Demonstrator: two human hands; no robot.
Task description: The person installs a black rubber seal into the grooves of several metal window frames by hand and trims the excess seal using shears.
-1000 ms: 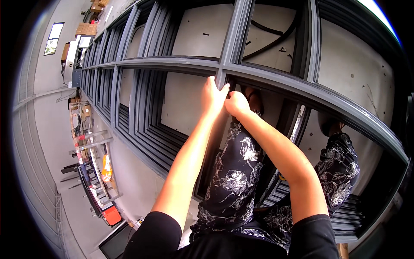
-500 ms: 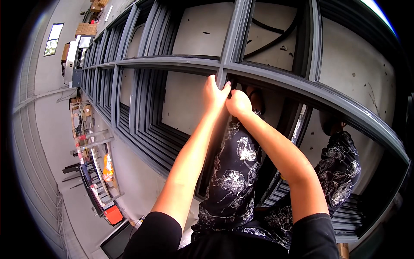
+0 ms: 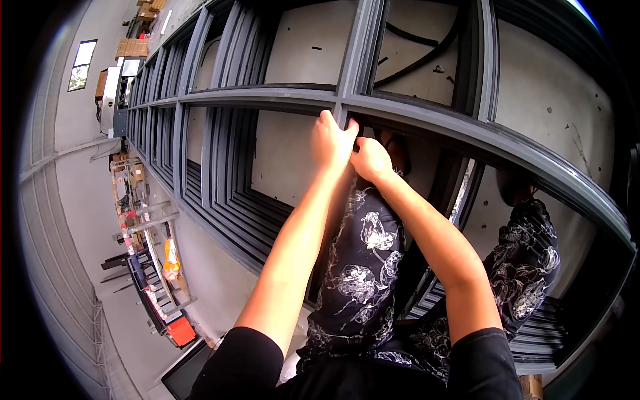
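A stack of dark grey metal frames (image 3: 427, 115), divided by crossbars, spreads across the view, and I stand with my legs in one of its openings. My left hand (image 3: 331, 143) is wrapped round the bar just below the joint of a long rail and a crossbar (image 3: 351, 53). Close beside it, nearly touching, my right hand (image 3: 372, 160) is closed with the fingers curled against the inner edge of the same bar. Whatever my right fingers pinch is hidden. Both forearms reach forward from the lower edge.
My patterned trouser legs (image 3: 367, 253) stand within the frame openings. A dark curved strip (image 3: 427, 70) lies on the floor inside a far opening. To the left are a cluttered rack (image 3: 147, 267), an orange-red box (image 3: 180, 331) and cardboard boxes (image 3: 131, 48).
Both hands stay at the same joint, shifting only very slightly. The whole view has moved a little.
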